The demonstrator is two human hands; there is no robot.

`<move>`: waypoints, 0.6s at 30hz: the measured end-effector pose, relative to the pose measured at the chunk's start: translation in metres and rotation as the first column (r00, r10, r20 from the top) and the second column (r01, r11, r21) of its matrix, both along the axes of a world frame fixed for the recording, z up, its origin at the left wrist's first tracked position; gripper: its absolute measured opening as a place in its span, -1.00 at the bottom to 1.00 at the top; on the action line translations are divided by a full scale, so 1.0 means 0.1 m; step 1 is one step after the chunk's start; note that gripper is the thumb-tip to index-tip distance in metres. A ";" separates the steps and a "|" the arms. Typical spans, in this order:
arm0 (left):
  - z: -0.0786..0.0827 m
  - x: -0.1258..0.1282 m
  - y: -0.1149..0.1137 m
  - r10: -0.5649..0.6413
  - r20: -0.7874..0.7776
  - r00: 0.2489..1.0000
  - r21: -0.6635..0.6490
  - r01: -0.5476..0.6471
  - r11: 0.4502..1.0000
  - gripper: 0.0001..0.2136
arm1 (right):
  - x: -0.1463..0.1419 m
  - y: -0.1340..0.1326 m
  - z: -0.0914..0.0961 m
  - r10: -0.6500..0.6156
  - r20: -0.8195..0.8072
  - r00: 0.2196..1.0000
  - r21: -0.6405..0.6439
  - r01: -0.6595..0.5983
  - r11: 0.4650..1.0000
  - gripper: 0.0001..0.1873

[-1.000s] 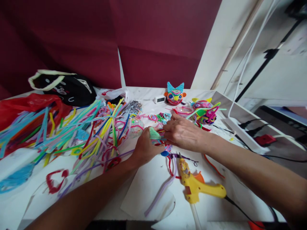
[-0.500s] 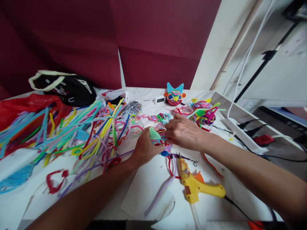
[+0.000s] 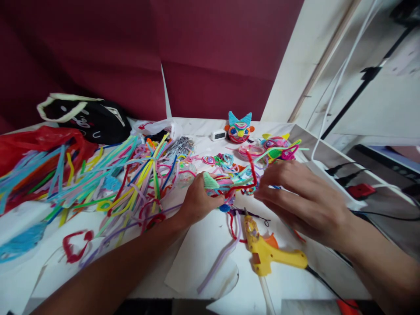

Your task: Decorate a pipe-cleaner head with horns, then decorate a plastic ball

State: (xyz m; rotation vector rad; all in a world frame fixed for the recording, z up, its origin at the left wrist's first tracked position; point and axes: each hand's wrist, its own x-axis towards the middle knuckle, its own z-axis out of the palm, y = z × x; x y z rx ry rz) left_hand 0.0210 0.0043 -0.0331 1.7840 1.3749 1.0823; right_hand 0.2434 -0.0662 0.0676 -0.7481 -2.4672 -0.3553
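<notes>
My left hand [image 3: 196, 202] is closed round a small craft piece of coiled pipe cleaners with a green felt ear [image 3: 210, 181], low over the white table [image 3: 203, 258]. My right hand [image 3: 303, 199] is lifted to the right of it, fingertips pinched on a red pipe cleaner [image 3: 246, 179] that curves up from the piece. A purple pipe cleaner [image 3: 223, 256] lies on a sheet of clear plastic below my left hand.
A yellow glue gun [image 3: 269, 253] lies near the front edge, its cord running right. Heaps of coloured pipe cleaners [image 3: 108, 179] cover the left. A black bag [image 3: 88, 118], red plastic bag [image 3: 42, 140], finished mask figure [image 3: 239, 127], small clock [image 3: 218, 135] and power strip [image 3: 331, 183] stand around.
My right hand has drawn back to the right and up from the craft piece, pulling a red pipe cleaner out with it. My left hand has stayed in place.
</notes>
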 end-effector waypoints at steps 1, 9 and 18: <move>-0.01 0.00 0.01 0.003 -0.008 1.000 0.006 -0.003 1.000 -0.59 | 0.05 -0.09 -0.05 -0.017 -0.030 0.999 -0.020 0.017 1.000 -0.86; 0.01 0.00 0.01 0.006 -0.030 1.000 -0.021 -0.006 1.000 -0.51 | 0.38 -0.62 -0.77 -0.220 0.170 0.960 -0.451 0.275 0.849 -0.75; 0.03 0.00 0.02 0.020 -0.019 1.000 -0.033 -0.021 0.999 -0.49 | 0.46 -0.79 -0.95 -0.345 0.190 0.919 -0.410 0.394 0.823 -0.58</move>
